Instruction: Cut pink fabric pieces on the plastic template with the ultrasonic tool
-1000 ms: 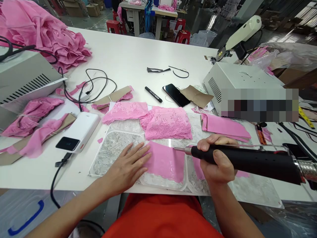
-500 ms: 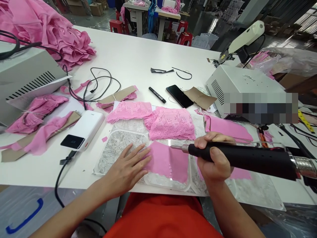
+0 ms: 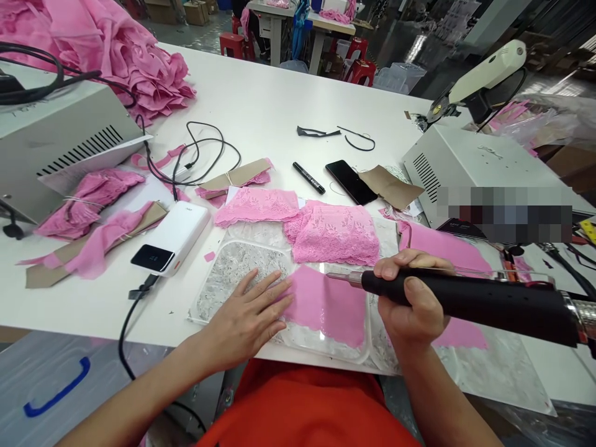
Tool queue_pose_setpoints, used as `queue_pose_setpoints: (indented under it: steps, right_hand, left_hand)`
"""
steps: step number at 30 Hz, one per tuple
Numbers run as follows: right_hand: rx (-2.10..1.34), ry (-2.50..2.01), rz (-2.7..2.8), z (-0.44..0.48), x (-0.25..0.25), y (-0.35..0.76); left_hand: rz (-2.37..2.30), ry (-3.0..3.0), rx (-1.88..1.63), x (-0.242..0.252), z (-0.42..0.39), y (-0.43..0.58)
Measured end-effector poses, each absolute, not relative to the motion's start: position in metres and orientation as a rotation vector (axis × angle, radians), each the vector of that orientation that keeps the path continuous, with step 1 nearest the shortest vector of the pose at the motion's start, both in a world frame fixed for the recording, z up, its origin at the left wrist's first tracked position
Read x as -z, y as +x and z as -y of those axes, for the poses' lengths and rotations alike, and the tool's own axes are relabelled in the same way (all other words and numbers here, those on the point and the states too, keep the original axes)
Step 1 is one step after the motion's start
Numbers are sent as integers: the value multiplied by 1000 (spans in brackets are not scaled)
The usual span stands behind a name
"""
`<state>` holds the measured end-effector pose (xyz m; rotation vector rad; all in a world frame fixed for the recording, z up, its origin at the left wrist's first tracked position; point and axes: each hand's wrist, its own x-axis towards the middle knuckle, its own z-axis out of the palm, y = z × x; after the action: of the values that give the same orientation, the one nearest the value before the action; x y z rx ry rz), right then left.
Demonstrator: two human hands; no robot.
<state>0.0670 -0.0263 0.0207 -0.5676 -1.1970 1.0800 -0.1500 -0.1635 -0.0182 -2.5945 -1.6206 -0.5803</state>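
Note:
My left hand (image 3: pixel 246 316) lies flat with fingers spread, pressing the left edge of a plain pink fabric piece (image 3: pixel 328 304) onto a scratched clear cutting plate (image 3: pixel 233 267). My right hand (image 3: pixel 412 304) is wrapped around the black handle of a hot cutting tool (image 3: pixel 470 301). The tool's metal tip points left, over the top edge of the pink piece. Just behind it lies a stack of pink lace pieces (image 3: pixel 335 233), and a second lace piece (image 3: pixel 258 205) sits to its left.
Grey machine boxes stand at the left (image 3: pixel 51 149) and right (image 3: pixel 465 174). A white power bank (image 3: pixel 172 239) with cable, a black marker (image 3: pixel 308 177), a phone (image 3: pixel 351 182), cardboard scraps, pink fabric bundles (image 3: pixel 88 198) and a big pink pile (image 3: pixel 102 49) lie around.
Both hands keep their poses on the fabric and the tool. The view has shifted a little, so everything sits slightly further right and lower in the picture.

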Motion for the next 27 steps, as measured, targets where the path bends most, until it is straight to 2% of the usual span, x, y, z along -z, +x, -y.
queue_pose_setpoints:
  steps: [27]
  right_hand:
    - [-1225,-518,1230,42,-22,23]
  left_hand:
    - [1654,-2589,684,18,193,-166]
